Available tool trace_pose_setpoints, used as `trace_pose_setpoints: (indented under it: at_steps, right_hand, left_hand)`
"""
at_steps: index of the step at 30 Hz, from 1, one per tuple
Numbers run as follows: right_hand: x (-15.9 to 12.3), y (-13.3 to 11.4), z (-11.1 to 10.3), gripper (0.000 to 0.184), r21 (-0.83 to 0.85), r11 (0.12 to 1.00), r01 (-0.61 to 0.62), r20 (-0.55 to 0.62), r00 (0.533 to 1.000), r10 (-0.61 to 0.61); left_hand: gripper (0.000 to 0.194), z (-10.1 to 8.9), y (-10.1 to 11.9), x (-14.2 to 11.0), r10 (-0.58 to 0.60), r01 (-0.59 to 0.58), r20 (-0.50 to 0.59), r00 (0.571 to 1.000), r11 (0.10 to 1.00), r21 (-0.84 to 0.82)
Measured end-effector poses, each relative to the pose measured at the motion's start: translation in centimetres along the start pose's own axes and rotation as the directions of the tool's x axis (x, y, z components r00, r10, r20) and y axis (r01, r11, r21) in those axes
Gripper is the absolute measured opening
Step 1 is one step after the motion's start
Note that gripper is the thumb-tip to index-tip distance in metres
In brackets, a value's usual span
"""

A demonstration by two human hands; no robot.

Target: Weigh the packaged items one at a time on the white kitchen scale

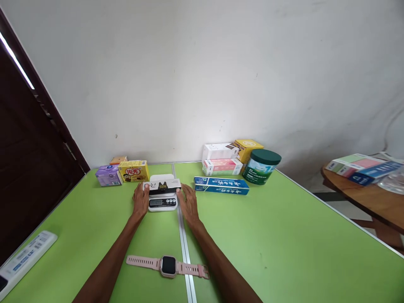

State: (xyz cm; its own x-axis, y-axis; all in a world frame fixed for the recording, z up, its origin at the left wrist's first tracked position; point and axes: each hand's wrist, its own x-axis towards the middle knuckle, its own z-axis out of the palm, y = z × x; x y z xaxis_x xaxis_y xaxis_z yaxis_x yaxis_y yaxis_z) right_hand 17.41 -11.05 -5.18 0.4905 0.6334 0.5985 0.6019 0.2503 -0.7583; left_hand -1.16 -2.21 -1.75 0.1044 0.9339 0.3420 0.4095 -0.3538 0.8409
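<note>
From my seat I have the left hand (140, 204) and the right hand (189, 205) apart, one closed on each end of the black-and-white box (162, 185), which lies crosswise over the platform of the white scale (174, 208), behind its display (155, 203). I can't tell whether the box bears fully on the platform or is partly held up by the fingers. To do this well, I'd want both ends level and the middle of the box over the middle of the platform, since it overhangs the scale at the sides. Any letting go should be even, both hands at once, with no push downward (resting fingers would spoil a reading). The display's digits are too small for me to read. The blue boxes (221, 185) lie on the green bench (284, 235) just beside the right hand, so I'd open that side gently.
</note>
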Motion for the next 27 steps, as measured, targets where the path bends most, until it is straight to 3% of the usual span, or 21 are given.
trace_pose_setpoints:
  at_steps: [4,6,9,13,17,21,27]
  right_hand:
    - [0.1,0.4,0.5,0.054,0.024,0.999,-0.041,0.024,0.999,0.040]
    - [0.1,0.6,0.3,0.059,0.046,0.991,-0.129,0.010,0.992,0.129]
    - [0.1,1.1,-0.7,0.067,0.076,0.957,-0.280,-0.031,0.959,0.283]
    - [0.2,1.7,-2.3,0.070,0.086,0.935,-0.345,-0.062,0.934,0.351]
    - [0.2,1.6,-2.8,0.069,0.061,0.935,-0.350,-0.089,0.931,0.355]
    - [0.1,1.2,-2.7,0.070,0.061,0.932,-0.356,-0.088,0.929,0.361]
    - [0.1,1.0,-2.7,0.077,0.074,0.926,-0.369,-0.075,0.924,0.374]
  left_hand:
    - [0.056,0.6,-1.3,0.4,-0.037,0.038,0.012,0.999,0.992,-0.118]
    - [0.058,0.8,-1.9,0.5,-0.075,0.071,-0.010,0.997,0.974,-0.215]
    - [0.065,0.8,-2.8,0.9,-0.254,0.216,-0.036,0.966,0.879,-0.425]
    - [0.078,0.2,-3.9,1.8,-0.425,0.344,-0.014,0.905,0.751,-0.564]
    - [0.080,0.0,-4.4,2.1,-0.448,0.349,-0.015,0.894,0.718,-0.602]
    - [0.067,0.3,-4.6,1.9,-0.449,0.341,-0.013,0.893,0.698,-0.629]
    - [0.065,0.8,-5.3,2.0,-0.391,0.288,-0.042,0.920,0.743,-0.605]
